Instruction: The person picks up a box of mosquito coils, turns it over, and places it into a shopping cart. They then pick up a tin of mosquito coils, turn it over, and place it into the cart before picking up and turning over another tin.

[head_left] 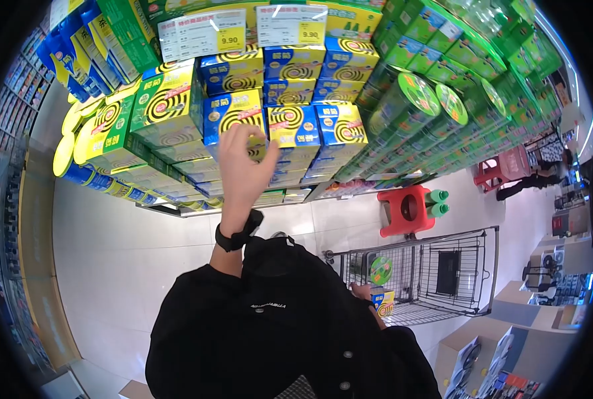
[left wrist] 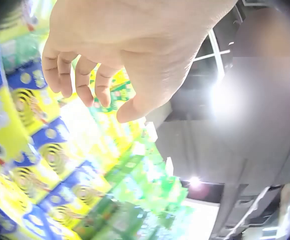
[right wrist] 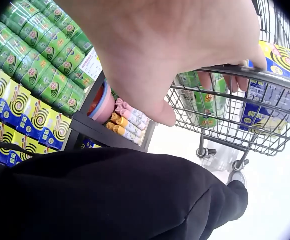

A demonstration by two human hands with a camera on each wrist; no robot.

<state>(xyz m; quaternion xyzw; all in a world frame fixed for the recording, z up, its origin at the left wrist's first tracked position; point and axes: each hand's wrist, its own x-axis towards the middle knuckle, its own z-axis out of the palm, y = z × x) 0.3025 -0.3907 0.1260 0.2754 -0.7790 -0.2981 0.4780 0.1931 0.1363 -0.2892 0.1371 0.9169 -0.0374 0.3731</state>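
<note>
Two hands in view, one shopping cart (head_left: 448, 271), two price signs (head_left: 202, 35) both reading 9.90, one red stool (head_left: 407, 211) on the floor with two green bottles (head_left: 437, 203) just beside or on its right edge, can't tell which. Front row of the near stack: three blue-and-yellow boxes on top, counting the one at the left hand (head_left: 243, 167). Three green round lids (head_left: 418, 94) show on the cylinder packs to the right. In the cart: at least one blue-and-yellow carton (head_left: 384, 304) and at least one green round-lidded pack (head_left: 380, 270); exact count unclear through the wire.

Box at the left hand (head_left: 232, 110): leftmost of those three, blue and yellow, black spiral on the yellow part, pale characters on the blue, red strip; its near part is covered by the hand.

Left fingers apart from each other, loosely bent, nothing held. Box lies just beyond the fingertips and partly behind them; contact can't be told. More boxes sit to the right of the thumb.

Right hand (right wrist: 172, 42): fingers hooked over the cart rim to the inside, thumb on the outside, so clamped on the rim.
</note>
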